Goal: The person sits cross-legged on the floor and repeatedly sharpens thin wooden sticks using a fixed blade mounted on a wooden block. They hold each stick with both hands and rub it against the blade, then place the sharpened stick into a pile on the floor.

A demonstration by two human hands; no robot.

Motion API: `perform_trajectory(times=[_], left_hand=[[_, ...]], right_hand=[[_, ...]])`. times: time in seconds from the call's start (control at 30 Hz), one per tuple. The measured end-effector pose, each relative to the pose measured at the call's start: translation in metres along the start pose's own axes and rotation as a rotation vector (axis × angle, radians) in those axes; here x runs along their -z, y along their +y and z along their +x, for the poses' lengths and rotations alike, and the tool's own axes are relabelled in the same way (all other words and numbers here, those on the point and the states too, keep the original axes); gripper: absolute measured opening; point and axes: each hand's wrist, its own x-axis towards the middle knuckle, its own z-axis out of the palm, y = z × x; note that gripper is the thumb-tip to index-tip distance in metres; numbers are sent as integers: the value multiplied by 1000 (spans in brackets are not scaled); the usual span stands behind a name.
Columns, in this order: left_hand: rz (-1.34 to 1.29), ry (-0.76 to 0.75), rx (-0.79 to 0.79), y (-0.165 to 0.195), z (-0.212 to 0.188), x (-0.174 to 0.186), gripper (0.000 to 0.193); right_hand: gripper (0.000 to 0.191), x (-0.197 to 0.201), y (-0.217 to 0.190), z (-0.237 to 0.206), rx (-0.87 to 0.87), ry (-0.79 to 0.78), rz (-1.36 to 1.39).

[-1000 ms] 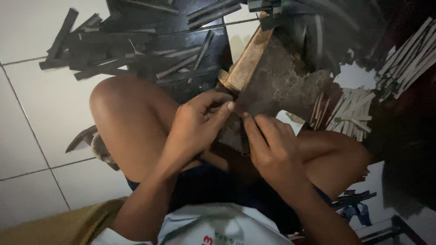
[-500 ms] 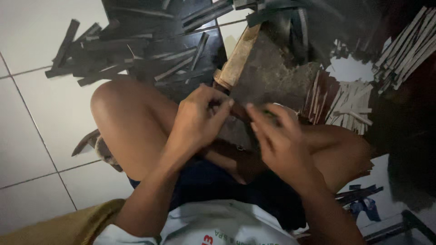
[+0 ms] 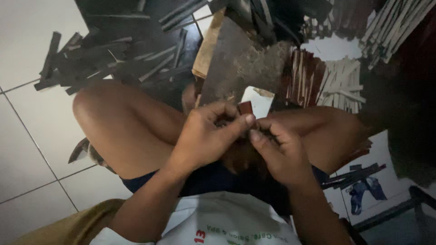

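Over a tiled floor (image 3: pixel 32 131) strewn with dark strips (image 3: pixel 104 59), left hand (image 3: pixel 204 136) and right hand (image 3: pixel 279 152) meet, apparently pinching one small reddish piece (image 3: pixel 245 107); keep fingertip grip firm.

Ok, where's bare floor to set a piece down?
White tiles left of the raised knee, below the dark strip pile, are bare. A small white patch sits among the pale sticks. Ahead of both hands, the wooden block and strips crowd everything.
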Motion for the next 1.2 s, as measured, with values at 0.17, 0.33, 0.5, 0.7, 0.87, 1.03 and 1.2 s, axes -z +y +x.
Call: perform_trajectory(times=[0.17, 0.33, 0.5, 0.7, 0.87, 1.03, 1.2], left_hand=[[-105, 65, -198, 9, 0, -2, 12], [-439, 339, -240, 32, 3, 45, 13], [-122, -223, -48, 12, -15, -6, 45], [-80, -288, 55, 0, -28, -58, 24], [-195, -154, 184, 2, -21, -48, 16], [-303, -69, 102, 5, -16, -43, 16], [-295, -31, 127, -3, -17, -48, 13]], right_hand=[[23, 0, 18, -37, -135, 59, -160], [17, -8, 44, -75, -132, 173, -331], [15, 10, 51, -93, -215, 305, 39], [19, 13, 39, -86, -230, 223, 289], [11, 16, 30, -90, -163, 136, -194], [18, 13, 30, -94, -15, 192, -453], [22, 21, 29, -101, -5, 191, -476]])
